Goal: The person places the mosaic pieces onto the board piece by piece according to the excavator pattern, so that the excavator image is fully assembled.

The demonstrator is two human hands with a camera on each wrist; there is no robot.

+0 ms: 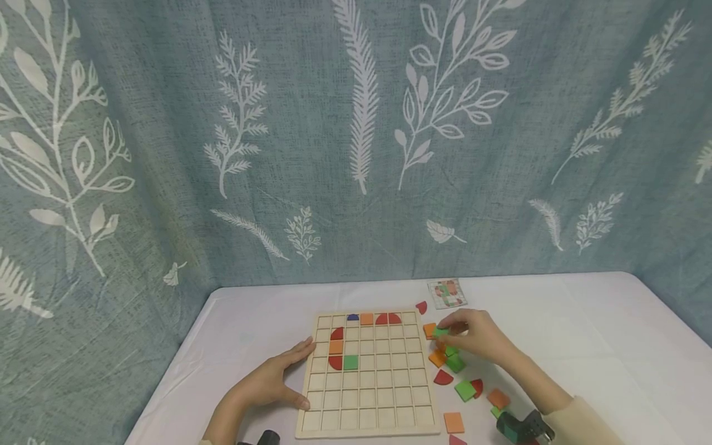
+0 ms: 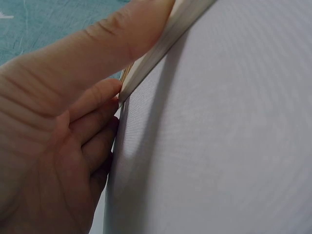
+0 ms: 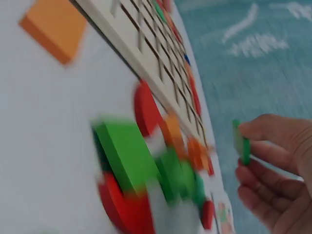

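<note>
My right hand (image 1: 479,335) pinches a green square tile (image 3: 241,142) between thumb and fingers, lifted over the loose pieces beside the board. On the table lies a wooden grid board (image 1: 384,397) holding a few tiles: a blue piece (image 1: 353,317), orange squares (image 1: 336,347), red quarter-rounds (image 1: 335,363) and a green square (image 1: 350,362). My left hand (image 1: 269,380) rests at the board's left edge, fingers and thumb spread along it; in the left wrist view its thumb (image 2: 117,36) touches the board's side.
Loose orange, green and red tiles lie right of the board, among them a green square (image 1: 465,390), a red quarter-round (image 1: 443,377) and an orange square (image 1: 453,423). A patterned card (image 1: 447,293) lies at the back, before a leaf-print curtain (image 1: 311,142).
</note>
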